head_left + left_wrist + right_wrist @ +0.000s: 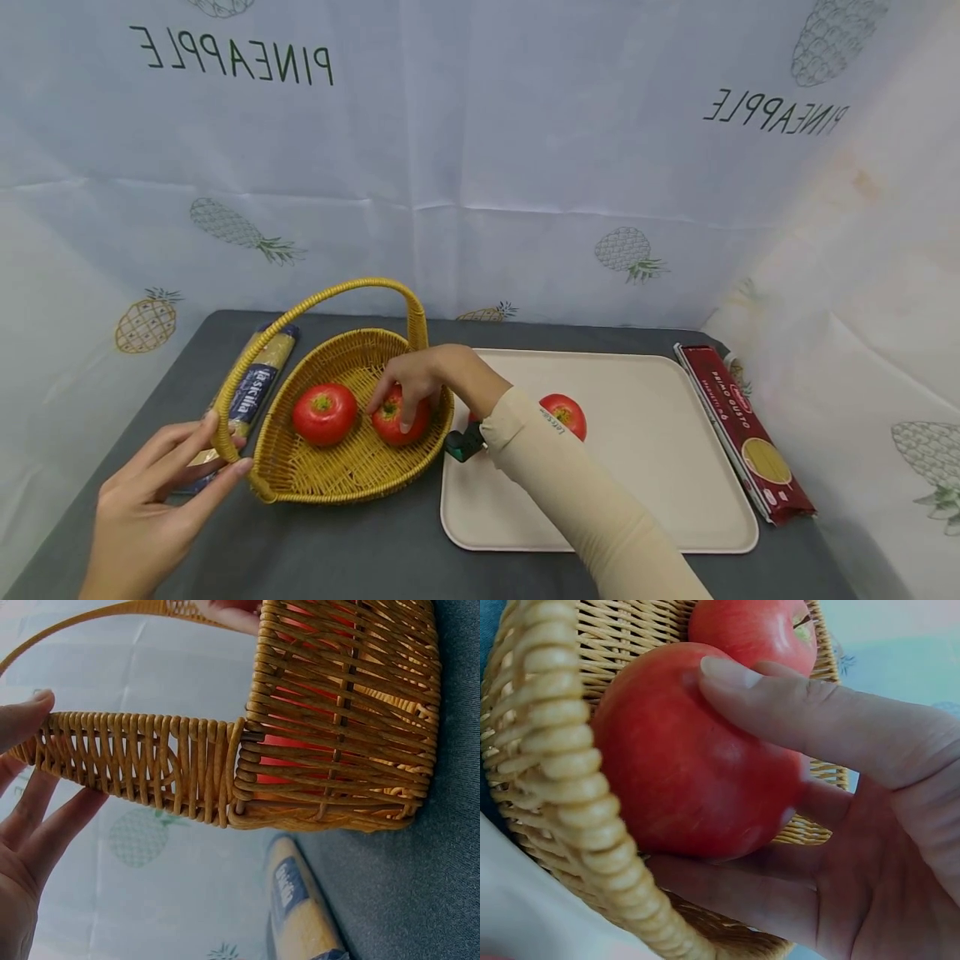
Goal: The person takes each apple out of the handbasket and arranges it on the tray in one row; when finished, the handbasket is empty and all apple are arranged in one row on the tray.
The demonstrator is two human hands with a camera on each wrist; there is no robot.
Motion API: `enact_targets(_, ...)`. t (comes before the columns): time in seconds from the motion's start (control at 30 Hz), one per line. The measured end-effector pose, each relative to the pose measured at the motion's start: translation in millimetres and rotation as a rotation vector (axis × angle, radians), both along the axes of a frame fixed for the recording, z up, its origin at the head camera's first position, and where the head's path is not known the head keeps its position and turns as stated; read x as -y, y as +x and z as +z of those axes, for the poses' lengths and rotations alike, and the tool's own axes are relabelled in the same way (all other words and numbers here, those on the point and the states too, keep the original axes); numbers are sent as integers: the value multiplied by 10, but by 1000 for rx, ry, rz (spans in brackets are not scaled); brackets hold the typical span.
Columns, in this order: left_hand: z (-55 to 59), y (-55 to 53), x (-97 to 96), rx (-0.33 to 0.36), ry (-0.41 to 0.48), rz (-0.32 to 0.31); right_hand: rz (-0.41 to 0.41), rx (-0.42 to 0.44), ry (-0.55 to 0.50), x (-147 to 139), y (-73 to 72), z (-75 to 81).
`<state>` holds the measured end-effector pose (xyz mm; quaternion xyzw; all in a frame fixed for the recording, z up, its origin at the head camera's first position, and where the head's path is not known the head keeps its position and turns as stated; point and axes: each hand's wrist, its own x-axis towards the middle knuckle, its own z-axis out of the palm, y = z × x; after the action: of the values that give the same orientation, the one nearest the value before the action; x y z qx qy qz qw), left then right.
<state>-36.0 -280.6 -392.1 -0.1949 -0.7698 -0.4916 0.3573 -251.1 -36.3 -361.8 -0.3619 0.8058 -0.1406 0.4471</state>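
Observation:
A yellow wicker basket with a tall arched handle stands on the left of the table. My left hand pinches that handle low on its left side, thumb on one face and fingers on the other. Inside the basket, my right hand grips a red apple, its thumb over the top and its fingers around the far side. A second red apple lies beside it in the basket, to the left.
A beige tray lies right of the basket. On it sit a red apple and another red thing mostly hidden by my right wrist. Spaghetti packs flank both: a blue-and-yellow one behind the handle, a dark red one at right.

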Motion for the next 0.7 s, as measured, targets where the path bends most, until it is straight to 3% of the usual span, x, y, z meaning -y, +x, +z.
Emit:
enact_targets(0.07, 10, 6, -1, 13, -12, 23, -5, 7, -8, -4, -5, -5)
enact_targets(0.37, -2, -2, 3, 9, 13, 6, 45, 11, 0, -7, -22, -16)
enact_targets(0.7, -4, -2, 13, 16, -12, 25, 175, -43, -107, -10, -9, -14)
